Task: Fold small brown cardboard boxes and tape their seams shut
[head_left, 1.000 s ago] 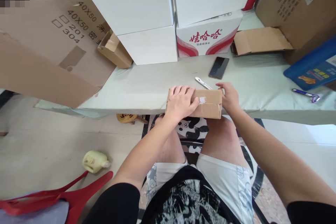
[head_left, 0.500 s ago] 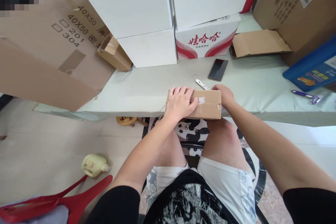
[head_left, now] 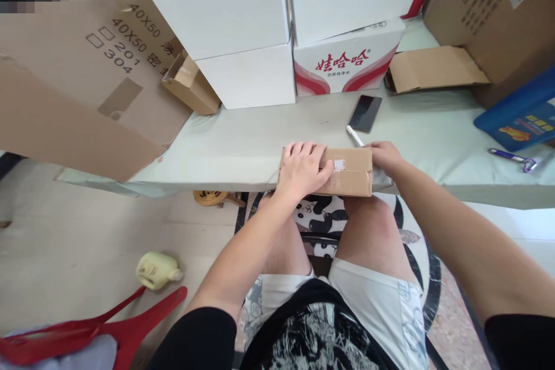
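Note:
A small brown cardboard box [head_left: 352, 182] lies at the front edge of the table, a strip of clear tape on its upper face. My left hand [head_left: 302, 172] is laid over the box's left part, fingertips bent over the far edge and thumb on top, holding it steady. At the box's right end, my right hand [head_left: 385, 157] is closed around a slim white utility knife [head_left: 355, 136]. The knife's white handle points up and left out of the fist; its other end is hidden in the hand. A dark phone [head_left: 365, 113] lies just beyond the knife.
On the cloth-covered table [head_left: 243, 144] stand white cartons [head_left: 247, 78], a red-and-white water carton [head_left: 347, 72], an open cardboard box [head_left: 437, 69] and a blue container [head_left: 520, 115]. A purple razor-like tool [head_left: 514, 157] lies right. A yellow jug [head_left: 158, 270] is on the floor.
The knife has swung more upright and shifted right with my right hand, which now sits slightly away from the box's end. My left hand stays on the box. The whole view has shifted slightly.

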Available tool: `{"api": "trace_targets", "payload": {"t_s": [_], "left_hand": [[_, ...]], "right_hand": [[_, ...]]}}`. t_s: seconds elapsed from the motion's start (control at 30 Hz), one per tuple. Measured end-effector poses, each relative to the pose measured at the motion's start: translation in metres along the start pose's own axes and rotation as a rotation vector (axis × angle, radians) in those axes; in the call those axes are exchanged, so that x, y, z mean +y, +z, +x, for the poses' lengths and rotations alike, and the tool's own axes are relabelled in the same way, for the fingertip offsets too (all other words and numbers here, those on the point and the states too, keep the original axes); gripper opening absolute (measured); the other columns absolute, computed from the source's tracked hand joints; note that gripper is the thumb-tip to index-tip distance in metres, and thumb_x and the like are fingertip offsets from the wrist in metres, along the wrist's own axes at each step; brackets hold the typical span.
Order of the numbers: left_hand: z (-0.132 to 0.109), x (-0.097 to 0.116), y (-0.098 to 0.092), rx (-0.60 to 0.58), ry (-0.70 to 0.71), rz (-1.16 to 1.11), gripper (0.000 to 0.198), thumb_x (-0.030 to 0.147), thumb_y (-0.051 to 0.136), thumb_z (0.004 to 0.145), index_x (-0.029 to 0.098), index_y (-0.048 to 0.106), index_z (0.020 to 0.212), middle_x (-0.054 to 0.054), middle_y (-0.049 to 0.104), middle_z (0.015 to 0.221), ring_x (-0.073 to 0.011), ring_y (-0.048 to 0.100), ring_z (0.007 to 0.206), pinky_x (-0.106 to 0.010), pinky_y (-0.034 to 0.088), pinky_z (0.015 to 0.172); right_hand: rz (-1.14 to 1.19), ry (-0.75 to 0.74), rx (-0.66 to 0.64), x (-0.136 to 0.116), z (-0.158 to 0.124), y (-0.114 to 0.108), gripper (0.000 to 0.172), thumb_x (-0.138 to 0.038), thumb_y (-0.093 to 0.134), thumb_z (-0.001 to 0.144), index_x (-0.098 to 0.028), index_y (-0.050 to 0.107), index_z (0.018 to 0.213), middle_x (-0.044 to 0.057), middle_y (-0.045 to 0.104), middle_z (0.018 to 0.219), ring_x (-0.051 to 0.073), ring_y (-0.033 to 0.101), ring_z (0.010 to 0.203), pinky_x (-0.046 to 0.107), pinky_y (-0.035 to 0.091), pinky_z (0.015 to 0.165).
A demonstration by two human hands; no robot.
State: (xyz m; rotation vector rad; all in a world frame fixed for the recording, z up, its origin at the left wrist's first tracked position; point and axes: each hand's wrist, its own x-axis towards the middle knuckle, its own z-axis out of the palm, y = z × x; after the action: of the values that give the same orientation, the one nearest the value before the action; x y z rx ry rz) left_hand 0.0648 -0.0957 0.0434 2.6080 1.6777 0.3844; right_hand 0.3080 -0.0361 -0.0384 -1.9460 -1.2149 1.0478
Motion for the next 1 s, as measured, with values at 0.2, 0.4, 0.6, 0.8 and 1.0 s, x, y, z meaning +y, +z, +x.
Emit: {"api": "trace_targets", "payload": {"t_s": [0.2,0.4,0.6,0.8,1.0], "left_hand": [[-0.001,0.000,0.000,-0.004,0.002,-0.010,0.039,0.043,0.044,0.100,0.024,0.064,0.126,-0.006,0.071,0.123,-0.0268,0.058,0.116,-0.046,0.036,0.109],[0.001,-0.001,0.001,0.007,0.009,-0.009,0.039,0.044,0.044,0.100,0.024,0.065,0.126,-0.006,0.071,0.124,-0.0276,0.058,0.115,-0.046,0.037,0.107],[0.002,-0.002,0.000,-0.013,0.002,-0.004,0.039,0.044,0.043,0.101,0.024,0.063,0.128,-0.007,0.070,0.123,-0.0278,0.058,0.115,-0.046,0.037,0.106],[0.003,-0.002,-0.002,-0.043,0.011,0.009,0.041,0.048,0.042,0.101,0.025,0.062,0.129,-0.007,0.069,0.126,-0.0286,0.057,0.117,-0.046,0.035,0.109],[0.007,-0.003,-0.005,-0.095,0.026,0.010,0.053,0.062,0.037,0.100,0.024,0.060,0.129,-0.008,0.068,0.127,-0.0297,0.056,0.120,-0.048,0.035,0.109]], "right_hand": [[0.565,-0.039,-0.020,-0.010,-0.032,-0.015,0.023,-0.042,0.064,0.071,-0.022,0.052,0.072,-0.005,0.045,0.063,0.008,0.036,0.049,0.022,0.039,0.048],[0.866,-0.177,0.038,-0.035,-0.066,-0.016,0.026,-0.033,0.067,0.057,-0.025,0.049,0.075,-0.007,0.048,0.066,0.008,0.045,0.056,0.021,0.041,0.054],[0.659,-0.366,0.106,-0.062,-0.099,-0.001,0.011,-0.022,0.068,0.066,-0.023,0.064,0.077,-0.006,0.044,0.055,0.010,0.037,0.051,0.026,0.027,0.049],[0.401,-0.310,-0.011,-0.080,-0.118,0.003,0.011,-0.020,0.067,0.070,-0.024,0.062,0.079,-0.005,0.055,0.053,0.011,0.046,0.047,0.027,0.033,0.048],[0.284,-0.275,-0.056,-0.084,-0.109,0.010,0.011,-0.033,0.067,0.077,-0.022,0.064,0.079,-0.003,0.061,0.058,0.014,0.055,0.053,0.028,0.041,0.053]]}}
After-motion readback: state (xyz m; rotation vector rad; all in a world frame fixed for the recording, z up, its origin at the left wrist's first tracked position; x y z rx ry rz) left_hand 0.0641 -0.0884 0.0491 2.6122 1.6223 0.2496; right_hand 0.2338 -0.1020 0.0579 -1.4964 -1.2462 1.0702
